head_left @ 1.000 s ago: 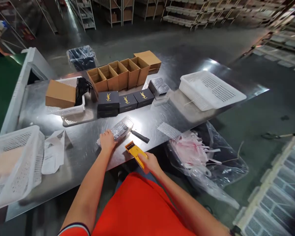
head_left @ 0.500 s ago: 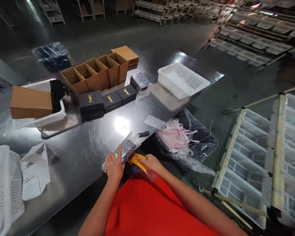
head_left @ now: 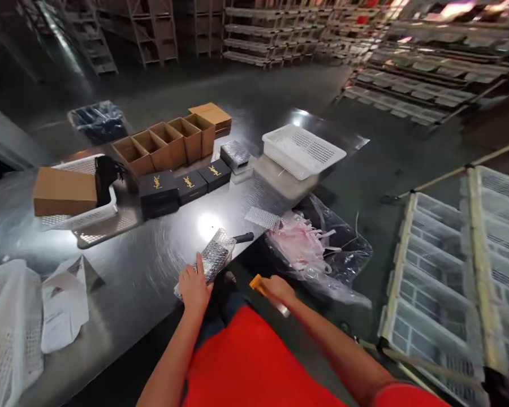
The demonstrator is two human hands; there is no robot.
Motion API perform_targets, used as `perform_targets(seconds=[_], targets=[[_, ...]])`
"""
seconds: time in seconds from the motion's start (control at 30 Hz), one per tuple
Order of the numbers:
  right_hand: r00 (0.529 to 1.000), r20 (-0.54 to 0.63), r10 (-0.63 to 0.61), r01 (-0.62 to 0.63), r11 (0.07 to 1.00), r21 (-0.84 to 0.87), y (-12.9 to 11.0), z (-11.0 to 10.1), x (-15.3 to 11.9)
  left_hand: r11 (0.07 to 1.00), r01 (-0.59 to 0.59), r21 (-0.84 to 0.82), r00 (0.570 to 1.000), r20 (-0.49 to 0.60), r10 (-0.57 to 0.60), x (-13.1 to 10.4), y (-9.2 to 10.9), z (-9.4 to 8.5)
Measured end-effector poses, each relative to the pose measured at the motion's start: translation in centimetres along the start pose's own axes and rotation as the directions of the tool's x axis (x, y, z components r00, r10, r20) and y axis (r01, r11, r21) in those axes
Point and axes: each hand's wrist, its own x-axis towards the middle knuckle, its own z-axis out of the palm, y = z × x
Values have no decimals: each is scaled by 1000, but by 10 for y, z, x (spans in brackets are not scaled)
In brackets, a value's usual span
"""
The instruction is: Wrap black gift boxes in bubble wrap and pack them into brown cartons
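A bubble-wrapped packet [head_left: 215,252] lies at the near edge of the metal table [head_left: 152,282], with my left hand [head_left: 194,288] closed on its lower left end. Just past its upper right end sits a black marker-like object [head_left: 243,237]. My right hand [head_left: 279,291] is off the table edge to the right, wrapped round an orange tool [head_left: 258,284], apart from the packet. Three black boxes with gold logos [head_left: 189,186] stand in a row farther back on the table.
Open cardboard boxes [head_left: 167,144] line the back. White baskets [head_left: 303,150] stand at the right, left and near left, one holding a brown box [head_left: 63,192]. Papers [head_left: 64,305] lie left. A plastic bag of pink items [head_left: 301,243] is beside the table; racks [head_left: 432,271] stand right.
My right hand has drawn the orange tool away from the packet, to the right and slightly down. My left hand stays on the packet. The view has tilted up a little.
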Motion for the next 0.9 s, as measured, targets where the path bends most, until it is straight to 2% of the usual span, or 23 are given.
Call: perform_targets(seconds=[0.1, 0.17, 0.23, 0.3, 0.37, 0.43, 0.5, 0.57, 0.67, 0.73, 0.8, 0.9], targets=[[999, -45, 8, -9, 1000, -22, 35, -19, -9, 998, 65, 10, 996, -60, -65, -17, 1, 6], [995, -65, -74, 82, 987, 136, 34, -27, -25, 993, 120, -2, 990, -69, -120, -28, -2, 9], [978, -67, -199, 210, 907, 364, 8, -25, -45, 988, 147, -49, 986, -69, -150, -33, -8, 11], [944, -73, -322, 315, 812, 492, -34, -17, -61, 984, 145, -107, 985, -81, -154, -33, -12, 13], [915, -63, -398, 382, 804, 456, -78, -6, -68, 975, 155, -161, 980, -101, -172, -31, -14, 15], [906, -18, -423, 402, 847, 349, -111, 3, -68, 961, 187, -204, 971, -112, -213, -28, -13, 17], [912, 19, -410, 391, 882, 262, -129, 8, -64, 949, 211, -232, 962, -122, -244, -27, -11, 20], [916, 40, -399, 380, 895, 235, -134, 7, -58, 941, 215, -259, 957, -134, -256, -26, -10, 22], [914, 74, -398, 373, 900, 227, -135, 2, -52, 923, 202, -327, 962, -111, -250, -23, -13, 24], [910, 95, -404, 374, 898, 233, -126, -1, -54, 915, 190, -356, 969, -83, -234, -21, -16, 25], [908, 105, -405, 368, 893, 260, -102, -2, -63, 915, 182, -361, 973, -66, -220, -18, -18, 25], [930, 120, -348, 295, 900, 320, -40, -3, -85, 913, 196, -359, 972, -52, -229, -14, -19, 26]])
